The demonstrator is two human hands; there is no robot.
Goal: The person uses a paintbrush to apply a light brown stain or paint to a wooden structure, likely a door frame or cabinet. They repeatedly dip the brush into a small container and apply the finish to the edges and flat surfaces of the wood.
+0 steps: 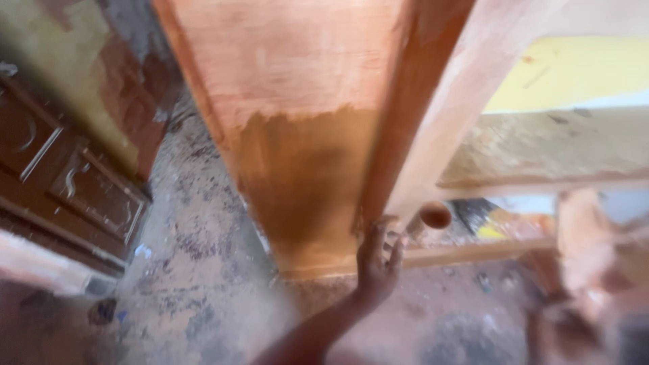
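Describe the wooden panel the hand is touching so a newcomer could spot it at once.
A tall wooden panel fills the middle, standing on the dusty floor. Its lower part is stained darker brown, unlike the paler post beside it. A hand touches its bottom right edge.

Your hand [377, 260] reaches up to the lower edge of a wooden panel [297, 135], fingers spread. A dark carved door [61, 182] leans at left on the dusty floor [196, 270].
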